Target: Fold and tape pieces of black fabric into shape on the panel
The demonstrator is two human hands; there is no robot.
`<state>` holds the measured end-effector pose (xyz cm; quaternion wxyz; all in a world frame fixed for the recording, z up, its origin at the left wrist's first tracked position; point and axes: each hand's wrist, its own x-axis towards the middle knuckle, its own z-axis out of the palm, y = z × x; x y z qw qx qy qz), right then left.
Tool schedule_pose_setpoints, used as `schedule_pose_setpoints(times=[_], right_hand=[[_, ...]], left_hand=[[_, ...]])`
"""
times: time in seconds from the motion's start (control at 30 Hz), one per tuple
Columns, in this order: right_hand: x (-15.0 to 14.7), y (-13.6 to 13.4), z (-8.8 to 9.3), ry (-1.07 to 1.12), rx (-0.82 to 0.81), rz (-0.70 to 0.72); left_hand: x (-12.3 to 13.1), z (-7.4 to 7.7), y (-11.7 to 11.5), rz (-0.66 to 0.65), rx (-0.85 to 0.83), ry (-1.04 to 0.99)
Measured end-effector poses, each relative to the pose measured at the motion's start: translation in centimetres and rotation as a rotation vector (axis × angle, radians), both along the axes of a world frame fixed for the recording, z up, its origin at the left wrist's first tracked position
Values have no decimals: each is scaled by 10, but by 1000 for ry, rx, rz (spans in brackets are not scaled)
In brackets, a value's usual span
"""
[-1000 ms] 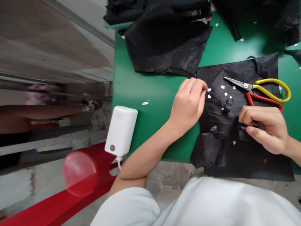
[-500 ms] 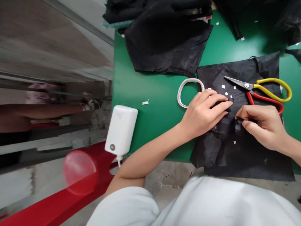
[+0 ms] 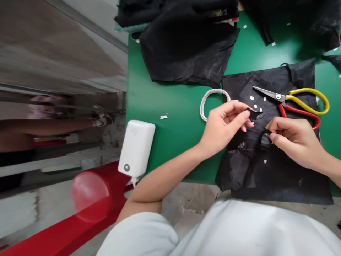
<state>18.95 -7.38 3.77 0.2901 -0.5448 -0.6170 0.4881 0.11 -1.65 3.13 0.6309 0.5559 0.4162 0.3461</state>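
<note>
Between the thumb and forefinger of my left hand (image 3: 225, 121) is a small black fabric piece (image 3: 255, 114), raised off the dark cloth. My right hand (image 3: 298, 140) pinches another black strip (image 3: 265, 140), which hangs down from the fingertips. Under both hands spreads a large black cloth (image 3: 282, 177) with small white paper bits (image 3: 252, 98) scattered over it. Scissors (image 3: 278, 96) with one yellow and one red handle lie on the cloth above my right hand. A roll of white tape (image 3: 204, 105) lies just beyond my left wrist, partly covered by the hand.
A white power bank (image 3: 137, 147) with a cable sits at the left edge of the green table (image 3: 170, 99). Black fabric (image 3: 186, 53) is heaped at the back. A red stool (image 3: 103, 199) stands at lower left; another person's leg (image 3: 61, 128) shows beyond.
My left hand has turned and lifted from lying flat on the cloth, and now pinches a small black piece. My right hand has shifted slightly left with its strip.
</note>
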Motion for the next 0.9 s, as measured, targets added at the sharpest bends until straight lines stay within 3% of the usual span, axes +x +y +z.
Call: schedule_pose_setpoints(times=[0.13, 0.23, 0.67, 0.9], right_hand=[[-1, 1, 0, 25, -33, -19], [-1, 2, 0, 35, -46, -32], [-1, 2, 0, 24, -34, -40], [-2, 2, 0, 16, -22, -39]], left_hand=[[2, 1, 3, 32, -299, -150], [1, 1, 4, 9, -399, -209], [-2, 3, 6, -38, -507, -324], [0, -2, 3, 11, -489, -246]])
